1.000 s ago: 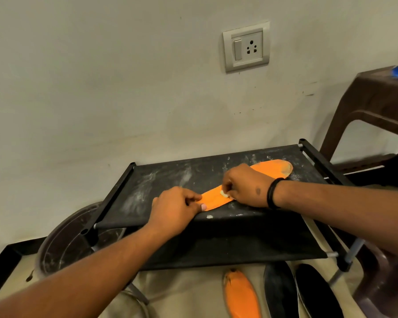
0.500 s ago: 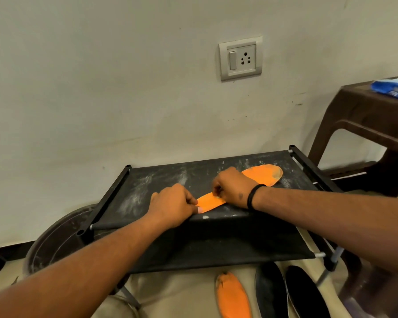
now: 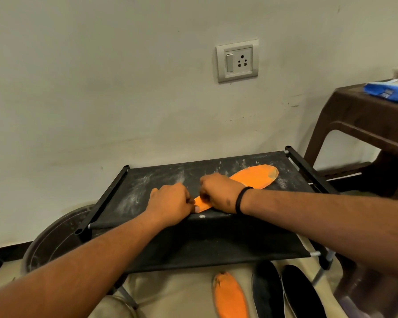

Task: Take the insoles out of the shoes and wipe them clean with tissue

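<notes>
An orange insole point(image 3: 255, 177) lies slantwise on the dusty black fabric shelf point(image 3: 147, 187) of a low rack. My left hand point(image 3: 170, 203) pinches the insole's near, narrow end at the shelf's front edge. Just to its right, my right hand point(image 3: 218, 193), with a black band at the wrist, presses down on the insole's middle with curled fingers. The tissue under those fingers is hidden. The insole's wide far end shows a dull patch.
On the floor below lie a second orange insole point(image 3: 230, 294) and two black insoles point(image 3: 268, 292). A brown plastic stool point(image 3: 354, 125) with a blue packet point(image 3: 388, 89) stands at the right. A round metal basin point(image 3: 55, 237) sits at the left.
My right hand has slid along the insole toward my left hand, so the gap between them is nearly gone. The white tissue visible earlier is covered now.
</notes>
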Tool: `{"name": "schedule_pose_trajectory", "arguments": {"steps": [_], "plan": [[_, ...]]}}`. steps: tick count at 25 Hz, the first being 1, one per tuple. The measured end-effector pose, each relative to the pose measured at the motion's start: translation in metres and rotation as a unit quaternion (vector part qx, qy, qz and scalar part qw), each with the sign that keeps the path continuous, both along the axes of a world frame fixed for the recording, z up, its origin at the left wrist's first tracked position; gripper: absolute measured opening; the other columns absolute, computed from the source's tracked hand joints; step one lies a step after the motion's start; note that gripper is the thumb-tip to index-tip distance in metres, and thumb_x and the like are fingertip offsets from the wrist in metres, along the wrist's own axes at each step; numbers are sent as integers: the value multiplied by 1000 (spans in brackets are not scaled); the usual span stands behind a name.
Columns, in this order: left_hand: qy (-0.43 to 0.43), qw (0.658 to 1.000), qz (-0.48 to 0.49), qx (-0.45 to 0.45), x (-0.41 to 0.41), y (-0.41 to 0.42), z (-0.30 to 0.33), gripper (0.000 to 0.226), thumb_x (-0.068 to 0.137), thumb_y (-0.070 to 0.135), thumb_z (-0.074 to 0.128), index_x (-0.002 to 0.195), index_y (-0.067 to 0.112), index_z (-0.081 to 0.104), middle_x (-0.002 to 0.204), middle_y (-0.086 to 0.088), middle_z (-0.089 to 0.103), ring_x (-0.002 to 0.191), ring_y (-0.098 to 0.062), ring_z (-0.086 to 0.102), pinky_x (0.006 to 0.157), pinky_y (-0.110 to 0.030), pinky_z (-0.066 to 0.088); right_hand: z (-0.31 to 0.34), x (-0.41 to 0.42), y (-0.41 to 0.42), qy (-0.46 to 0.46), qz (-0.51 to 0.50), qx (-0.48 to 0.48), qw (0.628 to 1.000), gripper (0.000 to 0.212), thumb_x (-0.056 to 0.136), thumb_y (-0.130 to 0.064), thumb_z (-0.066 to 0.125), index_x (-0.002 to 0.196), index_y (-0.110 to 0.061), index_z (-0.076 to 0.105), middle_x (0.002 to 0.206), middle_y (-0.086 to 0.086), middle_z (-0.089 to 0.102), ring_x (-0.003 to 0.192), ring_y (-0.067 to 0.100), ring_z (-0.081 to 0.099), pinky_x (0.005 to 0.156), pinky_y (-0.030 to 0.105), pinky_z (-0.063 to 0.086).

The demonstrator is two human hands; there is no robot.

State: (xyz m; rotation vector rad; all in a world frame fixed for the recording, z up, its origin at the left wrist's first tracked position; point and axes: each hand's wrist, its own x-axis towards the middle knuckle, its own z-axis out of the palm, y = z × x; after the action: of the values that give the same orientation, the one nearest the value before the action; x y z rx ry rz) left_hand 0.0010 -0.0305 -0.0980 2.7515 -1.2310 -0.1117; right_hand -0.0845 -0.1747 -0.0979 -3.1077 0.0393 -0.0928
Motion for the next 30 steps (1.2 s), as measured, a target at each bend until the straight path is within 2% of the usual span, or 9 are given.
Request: {"name": "schedule_pose_trajectory", "arguments": {"steps": [4,7,10,12,16,21,25,27,30], "plan": [[38,999,-9,-6,1,2,-1,22,92,49,67,99,32,79,115,19,73,106,-9,65,105,-49,41,8,-8,-48,39,-88,-93,991,18,90,3,46,77,-8,52,102,18,64,98,35,61,74,36,41],[0,1000,-19,2,-2,1,-3,25,93,51,64,100,32,79,110,15,75,103,-12,66,104,-47,42,10,-24,-99,38,-198,-85,976,30,90,3,47,65,-11,40,86,14,56,82,31,56,70,34,43],[-36,999,-24,21,-7,-4,2,27,93,50,64,102,28,77,108,9,75,107,-19,63,101,-45,41,20,-29,-130,-23,-260,0,965,21,90,2,50,82,-7,67,96,14,67,86,31,63,79,36,53],[-75,995,-34,50,-11,-9,7,28,94,50,62,92,24,72,99,4,72,105,-23,61,100,-45,41,20,-22,-106,-84,-200,65,974,24,91,-3,56,104,-10,75,111,11,72,101,27,66,94,35,53],[-92,994,-17,63,-19,-12,8,48,96,57,53,63,24,44,65,3,46,84,-22,52,95,-46,42,5,-29,-46,0,-38,107,994,23,90,-3,61,104,-12,77,109,4,73,101,17,67,92,24,47],[-90,993,-13,80,-24,-13,11,50,95,60,53,62,23,43,68,3,47,98,-25,58,98,-46,42,17,-56,-131,31,-226,43,973,19,90,-5,62,102,-12,76,113,8,71,101,22,66,96,32,52],[-139,986,6,91,-32,-47,20,53,85,73,55,80,21,49,103,-4,63,110,-29,58,99,-47,42,27,-41,-97,-60,-132,116,983,17,91,-7,63,100,-12,77,108,4,73,99,16,67,86,19,47],[-102,990,18,93,-27,-60,23,55,80,77,59,84,23,48,94,0,61,100,-26,62,92,-43,48,20,-39,-85,-21,-85,119,989,17,90,-6,64,97,-12,78,103,1,73,96,13,67,88,21,50],[-24,991,26,126,-13,-68,24,57,74,78,66,85,25,48,79,4,52,94,-24,65,86,-43,56,9,-46,-117,27,-141,67,987,18,90,-5,62,99,-12,76,106,5,73,96,18,67,92,32,53]]}}
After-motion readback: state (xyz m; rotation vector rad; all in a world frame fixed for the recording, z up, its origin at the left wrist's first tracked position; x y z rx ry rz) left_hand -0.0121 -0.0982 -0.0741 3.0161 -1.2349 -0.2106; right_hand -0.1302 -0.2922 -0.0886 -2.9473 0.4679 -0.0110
